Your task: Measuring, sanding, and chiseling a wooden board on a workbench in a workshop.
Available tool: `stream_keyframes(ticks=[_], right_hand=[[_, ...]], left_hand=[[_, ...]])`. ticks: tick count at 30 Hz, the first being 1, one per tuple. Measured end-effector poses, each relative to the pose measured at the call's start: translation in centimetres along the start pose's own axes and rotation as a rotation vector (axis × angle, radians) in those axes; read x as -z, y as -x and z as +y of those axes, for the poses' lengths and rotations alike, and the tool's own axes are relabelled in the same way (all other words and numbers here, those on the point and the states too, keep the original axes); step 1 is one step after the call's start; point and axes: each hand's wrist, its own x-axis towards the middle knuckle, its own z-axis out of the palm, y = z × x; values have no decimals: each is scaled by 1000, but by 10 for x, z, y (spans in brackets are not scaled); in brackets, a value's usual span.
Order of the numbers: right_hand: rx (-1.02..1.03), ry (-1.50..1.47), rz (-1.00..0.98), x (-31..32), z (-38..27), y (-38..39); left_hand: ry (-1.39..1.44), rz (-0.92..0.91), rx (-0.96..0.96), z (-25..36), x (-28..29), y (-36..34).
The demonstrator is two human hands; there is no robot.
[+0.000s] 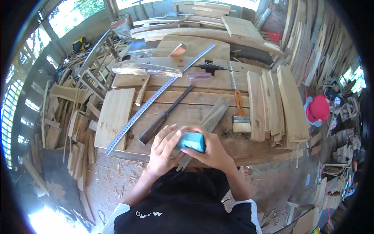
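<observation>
Between my two hands, above the front edge of the wooden workbench [187,99], is a blue rectangular block [193,142]. My right hand [212,147] wraps its right side, thumb along the near face and fingers over the top. Against the left end of the block, my left hand [163,148] has its fingers bent around it; part of that end is hidden. A thin grey wood strip [212,118] lies partly beneath my hands. Just left of them rests a long chisel [166,114] with a dark handle. A paintbrush [240,117] with an orange-brown handle lies to the right.
A long measuring strip [142,109] crosses the bench diagonally. Several boards [269,105] stand in a row at the right, and a flat board [115,117] lies at the left. Rough wood [146,70] and a clear pinkish block [200,76] lie farther back. Scrap wood piles flank the bench.
</observation>
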Motion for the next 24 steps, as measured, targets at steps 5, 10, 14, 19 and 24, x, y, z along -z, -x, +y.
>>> stream_keyframes(ticks=[5,10,14,19,24], right_hand=[[-26,828,749,55,23,-2],[-45,870,156,36,-17,13],[6,143,-402,23,-41,21],[-163,690,541,48,1,-16],[51,677,-56,4,-30,6]], left_hand=[[254,21,368,-13,-22,17],[304,73,432,-19,-28,16],[333,164,480,-20,-32,19],[318,140,483,-18,-28,18],[266,102,442,-21,-32,23]])
